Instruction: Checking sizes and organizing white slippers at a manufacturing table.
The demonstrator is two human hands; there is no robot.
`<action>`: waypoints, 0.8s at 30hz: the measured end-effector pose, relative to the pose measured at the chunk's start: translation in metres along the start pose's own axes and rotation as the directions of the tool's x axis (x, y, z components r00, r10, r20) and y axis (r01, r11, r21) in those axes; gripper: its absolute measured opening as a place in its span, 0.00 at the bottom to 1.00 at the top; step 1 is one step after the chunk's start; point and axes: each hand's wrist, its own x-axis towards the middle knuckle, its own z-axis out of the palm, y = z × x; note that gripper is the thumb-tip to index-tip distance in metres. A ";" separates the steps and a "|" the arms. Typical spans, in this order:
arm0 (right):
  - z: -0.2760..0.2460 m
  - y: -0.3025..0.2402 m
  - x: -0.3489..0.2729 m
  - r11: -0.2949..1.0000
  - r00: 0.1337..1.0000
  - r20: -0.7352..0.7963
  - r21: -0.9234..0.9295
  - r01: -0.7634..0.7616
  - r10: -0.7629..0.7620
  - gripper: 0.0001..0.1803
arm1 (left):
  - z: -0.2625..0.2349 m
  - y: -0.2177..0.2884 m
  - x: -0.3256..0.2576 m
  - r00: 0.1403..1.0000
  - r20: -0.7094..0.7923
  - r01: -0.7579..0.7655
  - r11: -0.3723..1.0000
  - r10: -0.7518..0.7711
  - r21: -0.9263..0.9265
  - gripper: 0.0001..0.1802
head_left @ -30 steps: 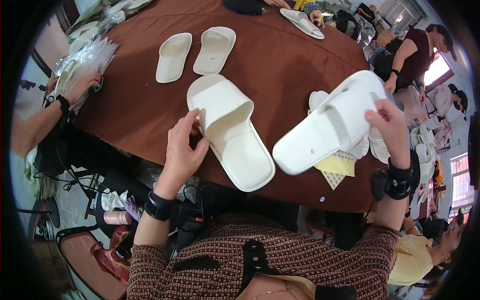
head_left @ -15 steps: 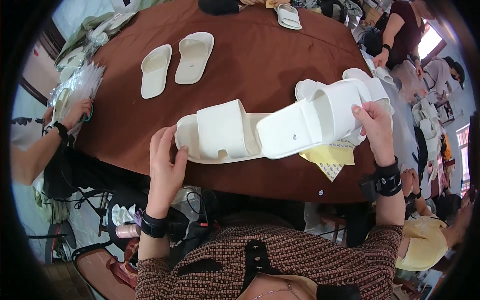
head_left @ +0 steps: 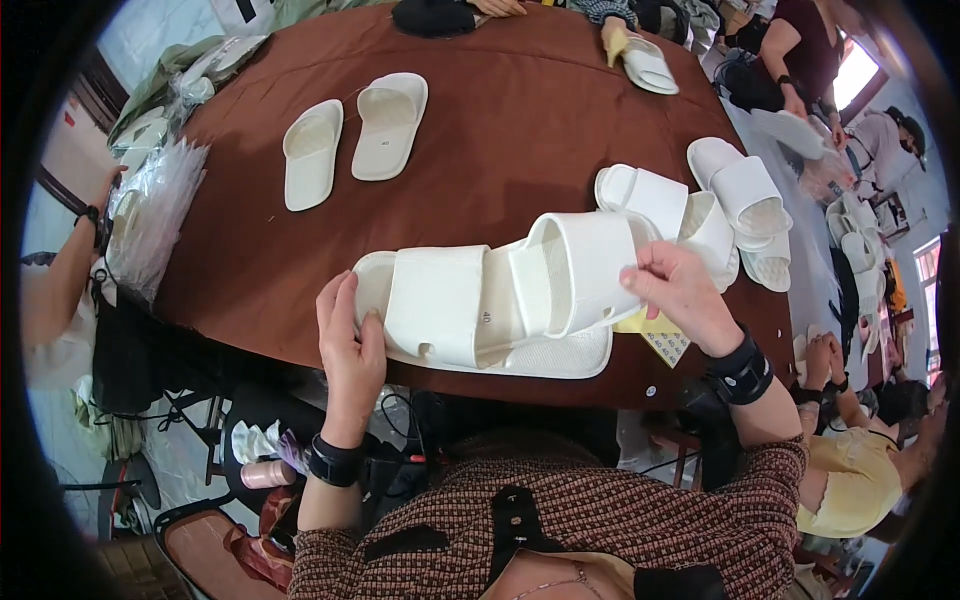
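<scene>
Far to the left, another person's arm (head_left: 70, 270) reaches toward a heap of clear bags (head_left: 150, 215) at the edge of a big round table (head_left: 500, 130). A brown cloth covers the table. Near the heap, a pair of white slippers (head_left: 355, 135) lies flat on the cloth.

Close to the person, the left hand (head_left: 350, 340) grips the end of a white slipper (head_left: 440, 310). The thumb is on top and the fingers curl around the end. This slipper lies on its side along the near edge of the table. A second slipper (head_left: 585, 270) rests on top of it, tipped up. The right hand (head_left: 680, 295) pinches the strap of that one with its fingertips. A yellow paper (head_left: 655, 335) peeks out just under this hand.

More white slippers (head_left: 740, 205) are piled to the right. One more slipper (head_left: 648, 65) lies at the far side, next to somebody's hand. Other people sit at the right, by a bright window (head_left: 855, 75). Under the table it is dark, with cables and a pink bottle (head_left: 268, 472).
</scene>
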 end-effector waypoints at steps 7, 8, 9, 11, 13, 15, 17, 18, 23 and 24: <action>0.011 -0.008 -0.023 0.973 0.957 0.254 0.140 -0.182 0.143 0.11 | 0.001 0.011 -0.020 0.998 -0.050 -0.038 0.994 0.043 0.106 0.27; 0.013 -0.005 -0.024 0.976 0.954 0.268 0.128 -0.175 0.135 0.12 | 0.002 0.011 -0.024 0.998 -0.046 -0.032 0.997 0.035 0.071 0.27; 0.016 -0.005 -0.023 0.976 0.964 0.230 0.136 -0.169 0.135 0.12 | 0.002 0.013 -0.026 0.999 -0.041 -0.026 0.999 0.028 0.036 0.27; 0.022 -0.008 -0.021 0.980 0.956 0.268 0.118 -0.158 0.121 0.12 | 0.001 0.019 -0.030 0.999 -0.035 -0.006 1.000 0.005 -0.013 0.26; 0.028 -0.008 -0.018 0.981 0.964 0.249 0.141 -0.133 0.094 0.12 | 0.009 0.015 -0.035 0.991 -0.075 0.087 0.961 -0.110 -0.262 0.28; 0.032 -0.006 -0.016 0.981 0.968 0.243 0.161 -0.106 0.065 0.12 | 0.007 0.015 -0.035 0.985 -0.066 0.122 0.920 -0.157 -0.372 0.29; 0.039 -0.003 -0.017 0.982 0.974 0.222 0.172 -0.082 0.042 0.08 | 0.002 0.015 -0.037 0.989 -0.047 0.113 0.930 -0.137 -0.350 0.29; 0.040 -0.001 -0.018 0.984 0.975 0.222 0.166 -0.067 0.029 0.09 | 0.003 0.013 -0.038 0.989 -0.070 0.096 0.933 -0.128 -0.346 0.28; 0.041 -0.002 -0.022 0.970 0.979 0.203 0.238 -0.053 0.004 0.08 | -0.003 0.014 -0.036 0.991 -0.080 0.068 0.911 -0.109 -0.408 0.26; 0.039 -0.001 -0.023 0.964 0.978 0.207 0.263 -0.050 -0.006 0.08 | -0.006 0.018 -0.034 0.991 -0.079 0.062 0.910 -0.103 -0.409 0.26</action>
